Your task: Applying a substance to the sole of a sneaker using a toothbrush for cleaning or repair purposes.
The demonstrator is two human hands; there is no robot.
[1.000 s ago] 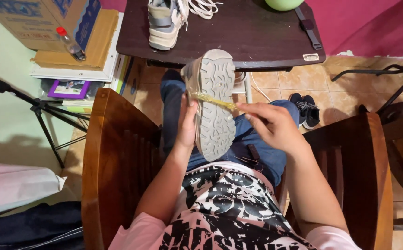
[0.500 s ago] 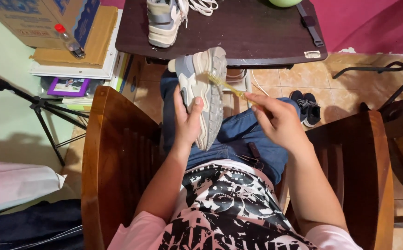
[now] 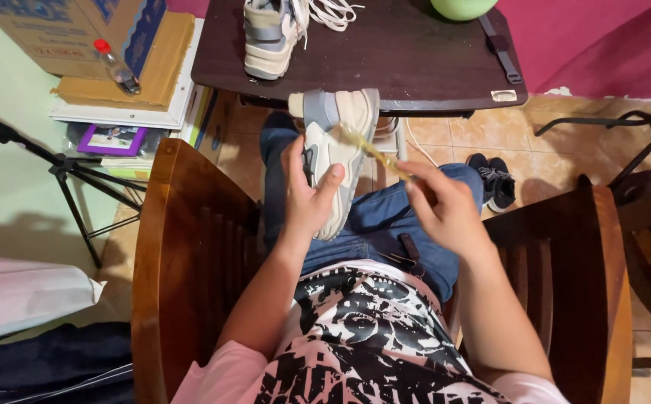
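Dark bench (image 3: 415, 60) ahead of my knees, second pale sneaker (image 3: 269, 37) with loose white laces on it, green ball (image 3: 461, 6) at its far edge, cardboard box (image 3: 71, 34) to my left, black tripod (image 3: 63, 168), dark shoes (image 3: 494, 179) on the tiled floor (image 3: 557, 142), my wooden chair (image 3: 190, 247)

Three pale sneakers (image 3: 330, 153) (one held), one brush (image 3: 374, 153), one bottle (image 3: 116, 67).

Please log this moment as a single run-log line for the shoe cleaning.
left hand: holds sneaker over lap | right hand: holds yellow brush, bristles at sneaker | second sneaker: on dark table
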